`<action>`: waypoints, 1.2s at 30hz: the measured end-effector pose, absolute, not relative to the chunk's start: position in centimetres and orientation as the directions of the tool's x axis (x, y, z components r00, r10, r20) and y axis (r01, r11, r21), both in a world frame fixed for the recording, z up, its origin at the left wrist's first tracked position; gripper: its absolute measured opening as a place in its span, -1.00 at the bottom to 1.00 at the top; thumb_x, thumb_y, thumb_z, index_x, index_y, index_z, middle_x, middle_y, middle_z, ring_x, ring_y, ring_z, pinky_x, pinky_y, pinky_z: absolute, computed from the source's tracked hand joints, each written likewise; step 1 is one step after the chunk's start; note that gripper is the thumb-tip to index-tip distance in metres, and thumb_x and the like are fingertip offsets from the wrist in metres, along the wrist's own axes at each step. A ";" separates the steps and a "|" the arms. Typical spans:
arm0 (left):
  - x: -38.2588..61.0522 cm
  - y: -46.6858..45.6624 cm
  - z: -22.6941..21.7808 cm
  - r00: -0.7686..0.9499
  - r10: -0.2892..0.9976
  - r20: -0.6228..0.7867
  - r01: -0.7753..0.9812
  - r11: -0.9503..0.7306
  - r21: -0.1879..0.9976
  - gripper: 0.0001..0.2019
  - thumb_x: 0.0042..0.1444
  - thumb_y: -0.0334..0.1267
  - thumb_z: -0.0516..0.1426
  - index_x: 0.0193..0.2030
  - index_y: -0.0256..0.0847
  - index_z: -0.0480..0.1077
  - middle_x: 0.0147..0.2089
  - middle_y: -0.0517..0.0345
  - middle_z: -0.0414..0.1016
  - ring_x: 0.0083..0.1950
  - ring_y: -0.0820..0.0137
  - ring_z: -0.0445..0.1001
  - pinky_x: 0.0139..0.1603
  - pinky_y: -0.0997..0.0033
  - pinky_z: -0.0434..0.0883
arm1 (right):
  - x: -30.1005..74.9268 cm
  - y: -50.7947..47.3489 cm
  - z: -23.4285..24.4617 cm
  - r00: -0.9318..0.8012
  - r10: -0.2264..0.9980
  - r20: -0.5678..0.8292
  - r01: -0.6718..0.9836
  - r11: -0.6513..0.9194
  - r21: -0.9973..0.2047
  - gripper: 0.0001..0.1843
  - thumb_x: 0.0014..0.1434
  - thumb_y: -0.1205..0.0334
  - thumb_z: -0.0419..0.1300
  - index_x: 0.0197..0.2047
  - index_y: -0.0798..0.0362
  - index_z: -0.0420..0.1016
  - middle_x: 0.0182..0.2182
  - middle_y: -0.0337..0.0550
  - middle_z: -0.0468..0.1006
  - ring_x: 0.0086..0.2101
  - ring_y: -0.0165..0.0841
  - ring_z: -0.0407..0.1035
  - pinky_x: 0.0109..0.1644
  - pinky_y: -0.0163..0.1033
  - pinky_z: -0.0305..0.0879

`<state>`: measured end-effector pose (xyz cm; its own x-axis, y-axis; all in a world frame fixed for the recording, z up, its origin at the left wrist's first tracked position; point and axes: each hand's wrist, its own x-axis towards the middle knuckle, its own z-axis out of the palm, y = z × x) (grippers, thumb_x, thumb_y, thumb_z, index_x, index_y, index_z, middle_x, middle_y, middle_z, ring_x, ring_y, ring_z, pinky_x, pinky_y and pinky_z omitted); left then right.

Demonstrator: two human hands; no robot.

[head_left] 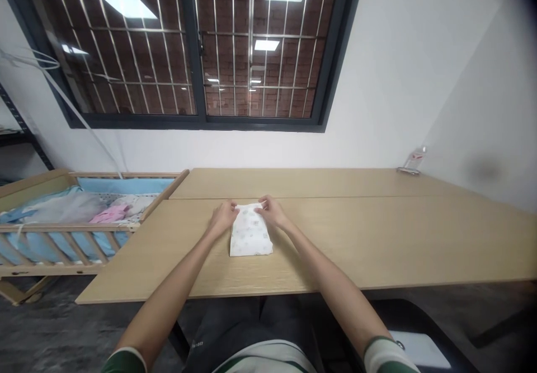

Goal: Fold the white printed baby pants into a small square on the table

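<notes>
A small white folded cloth with a faint print [250, 235] lies on the light wooden table [377, 233] in front of me. My left hand [224, 216] grips its far left corner with the fingers curled. At the far right corner my right hand [271, 209] pinches the cloth's top edge. Both forearms reach out over the table's near edge.
A wooden baby crib [75, 225] with blue lining and pink and white fabric stands against the table's left side. A small clear bottle [413, 161] lies at the table's far right by the wall. A barred window is above.
</notes>
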<state>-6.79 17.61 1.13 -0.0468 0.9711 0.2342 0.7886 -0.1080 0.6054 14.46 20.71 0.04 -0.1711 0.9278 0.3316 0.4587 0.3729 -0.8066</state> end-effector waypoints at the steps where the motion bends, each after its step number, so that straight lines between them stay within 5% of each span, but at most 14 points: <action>1: -6.5 18.2 0.6 -0.054 0.977 0.204 0.803 -0.079 0.591 -0.73 0.29 -0.18 0.18 0.06 -0.24 0.46 0.04 -0.04 0.56 0.04 0.24 0.54 0.07 0.18 0.47 | 14.3 21.5 -0.8 -0.151 0.941 0.302 0.475 0.337 -0.813 -0.68 0.05 0.23 0.33 -0.11 0.03 0.42 -0.39 -0.27 0.46 -0.38 -0.37 0.38 -0.34 -0.31 0.29; 8: -5.2 18.1 -0.6 -0.058 0.979 0.193 0.880 -0.041 0.474 -0.68 0.32 -0.18 0.15 0.16 -0.23 0.38 0.14 -0.09 0.47 0.12 0.21 0.47 0.13 0.12 0.45 | 14.3 23.0 -4.2 -0.113 0.970 0.216 0.527 0.243 -0.814 -0.71 0.06 0.21 0.33 -0.14 0.07 0.41 -0.38 -0.25 0.49 -0.35 -0.37 0.38 -0.26 -0.29 0.33; 13: -3.7 11.0 -1.1 0.054 0.940 0.336 0.910 -0.185 0.372 -0.59 0.34 -0.18 0.03 0.26 -0.32 0.29 0.24 -0.24 0.39 0.29 0.07 0.32 0.26 0.11 0.29 | 15.0 21.7 -3.2 -0.179 0.936 0.304 0.545 0.352 -0.761 -0.62 0.29 0.11 0.13 0.10 0.14 0.37 -0.06 0.04 0.53 -0.12 -0.27 0.44 -0.02 -0.16 0.38; 18: -0.5 3.2 -4.6 0.137 0.880 0.454 0.950 -0.247 0.190 -0.44 0.33 -0.03 0.01 0.31 -0.40 0.29 0.33 -0.37 0.32 0.33 -0.12 0.29 0.25 -0.06 0.29 | 13.9 17.8 0.1 -0.505 0.763 0.404 0.512 0.641 -0.572 -0.43 0.38 -0.02 0.06 0.34 0.09 0.25 0.30 0.14 0.31 0.26 -0.14 0.22 0.35 -0.01 0.12; 22: 0.8 1.4 -6.7 0.113 0.856 0.505 0.969 -0.207 0.135 -0.48 0.32 -0.05 0.03 0.28 -0.34 0.37 0.30 -0.33 0.39 0.34 -0.14 0.30 0.22 -0.09 0.32 | 11.5 12.9 2.6 -0.781 0.556 0.285 0.397 0.793 -0.462 -0.36 0.43 -0.10 -0.01 0.45 0.00 0.15 0.44 0.00 0.09 0.41 -0.16 -0.05 0.46 0.00 -0.11; 28: -0.5 0.4 -8.0 0.154 0.799 0.582 0.957 -0.267 0.113 -0.53 0.25 -0.25 0.07 0.27 -0.29 0.41 0.25 -0.24 0.46 0.35 -0.14 0.29 0.29 -0.17 0.26 | 9.5 7.1 2.6 -0.945 0.290 0.150 0.168 0.827 -0.537 -0.40 0.48 0.00 -0.06 0.50 -0.07 0.05 0.47 -0.14 -0.02 0.44 -0.26 -0.15 0.49 -0.10 -0.18; 36: -1.4 -1.4 -9.2 0.173 0.769 0.615 0.954 -0.287 0.091 -0.62 0.30 -0.14 0.06 0.14 -0.24 0.51 0.12 -0.26 0.54 0.14 -0.06 0.47 0.19 -0.15 0.36 | 10.2 8.1 -0.3 -0.938 0.347 -0.027 0.290 0.737 -0.610 -0.40 0.51 -0.03 -0.18 0.51 -0.04 -0.01 0.47 -0.14 -0.06 0.45 -0.33 -0.21 0.50 -0.10 -0.28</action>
